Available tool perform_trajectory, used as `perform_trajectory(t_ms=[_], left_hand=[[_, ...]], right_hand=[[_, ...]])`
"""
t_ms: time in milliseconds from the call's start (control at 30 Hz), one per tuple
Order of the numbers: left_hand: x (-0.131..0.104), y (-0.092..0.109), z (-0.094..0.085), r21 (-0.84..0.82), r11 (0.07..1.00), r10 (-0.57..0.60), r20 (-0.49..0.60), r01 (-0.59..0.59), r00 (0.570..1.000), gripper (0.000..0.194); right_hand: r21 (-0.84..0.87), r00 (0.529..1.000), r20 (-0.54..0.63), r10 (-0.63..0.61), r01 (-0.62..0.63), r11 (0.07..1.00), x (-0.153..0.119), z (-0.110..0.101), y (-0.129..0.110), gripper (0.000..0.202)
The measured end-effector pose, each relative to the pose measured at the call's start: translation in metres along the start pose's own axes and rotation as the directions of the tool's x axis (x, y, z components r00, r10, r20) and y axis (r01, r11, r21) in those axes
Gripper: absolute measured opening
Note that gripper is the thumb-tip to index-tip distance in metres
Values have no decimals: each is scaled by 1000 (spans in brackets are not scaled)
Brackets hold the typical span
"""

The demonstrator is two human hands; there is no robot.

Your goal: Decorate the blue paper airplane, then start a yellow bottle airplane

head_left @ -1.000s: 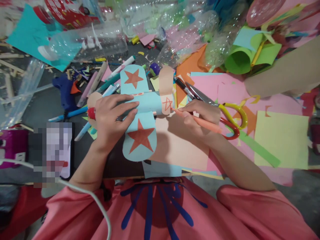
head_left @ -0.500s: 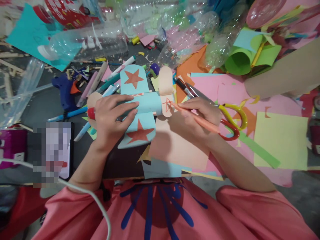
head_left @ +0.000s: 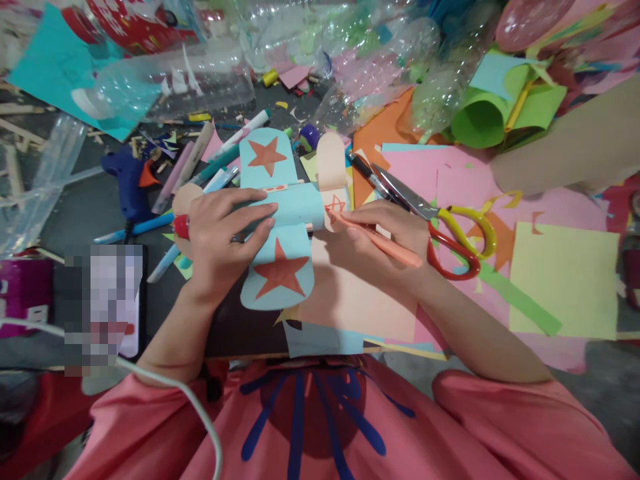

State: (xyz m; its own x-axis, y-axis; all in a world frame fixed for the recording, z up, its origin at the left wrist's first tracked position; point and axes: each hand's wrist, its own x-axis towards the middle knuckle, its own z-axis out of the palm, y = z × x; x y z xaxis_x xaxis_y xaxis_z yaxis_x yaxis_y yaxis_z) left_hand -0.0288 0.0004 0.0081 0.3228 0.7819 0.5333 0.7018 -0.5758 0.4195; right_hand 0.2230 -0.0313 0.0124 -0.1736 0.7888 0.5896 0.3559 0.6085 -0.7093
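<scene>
A paper airplane (head_left: 300, 205) with a light blue body and wings lies before me. Each wing bears a reddish-orange star (head_left: 280, 269). Its tail piece (head_left: 331, 163) is peach, and a star outline in orange shows on the lower half. My left hand (head_left: 217, 223) is curled over the front of the body and holds it, fingers partly spread on top. A peach disc and a red cap (head_left: 181, 227) stick out at the nose, left of that hand. Gripped in my right hand (head_left: 395, 230) is an orange marker (head_left: 390, 247), its tip at the tail's star outline.
Scissors (head_left: 463, 230) with yellow and red handles lie right of my right hand. Several markers (head_left: 220, 160) and a blue glue gun (head_left: 127, 180) are behind my left hand. Plastic bottles (head_left: 175, 83) crowd the back. Coloured paper (head_left: 563, 280) covers the right; a phone (head_left: 117, 293) lies left.
The star outline on the tail has gained lines. My right hand and the marker have shifted slightly left and down. The near wing now lies a little lower and shows more of its surface.
</scene>
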Motion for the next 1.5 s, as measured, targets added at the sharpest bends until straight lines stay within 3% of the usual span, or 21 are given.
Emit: perform_trajectory(t_ms=[233,333,433,567,667,900,1167,1500], left_hand=[[-2,-2,2,-40,998,52,-50,-55,997,10],[-2,1,0,-65,998,10,-40,-13,999,12],[-2,2,-2,-36,999,-35,1,35,999,11],[0,-2,-2,-32,999,-12,34,13,999,11],[0,-5,0,-43,999,17,10,-17,1000,10],[-4,3,-2,-87,996,-37,-12,36,999,13],[-1,2,-4,-15,998,-54,38,55,998,7],[-1,2,-3,-10,999,34,5,-34,999,8]], right_hand=[[-51,993,-85,-82,78,996,0,3,3,17],[-56,989,-109,-98,92,994,0,2,5,17],[-64,991,-117,-70,63,996,0,0,4,19],[-65,996,-79,-32,27,998,1,-2,1,23],[-39,995,-94,-29,26,999,1,-2,1,24],[17,989,-146,5,-2,1000,-1,-10,7,16],[33,988,-58,142,-140,990,2,-10,1,15],[24,984,-42,173,-172,985,3,-9,-1,12]])
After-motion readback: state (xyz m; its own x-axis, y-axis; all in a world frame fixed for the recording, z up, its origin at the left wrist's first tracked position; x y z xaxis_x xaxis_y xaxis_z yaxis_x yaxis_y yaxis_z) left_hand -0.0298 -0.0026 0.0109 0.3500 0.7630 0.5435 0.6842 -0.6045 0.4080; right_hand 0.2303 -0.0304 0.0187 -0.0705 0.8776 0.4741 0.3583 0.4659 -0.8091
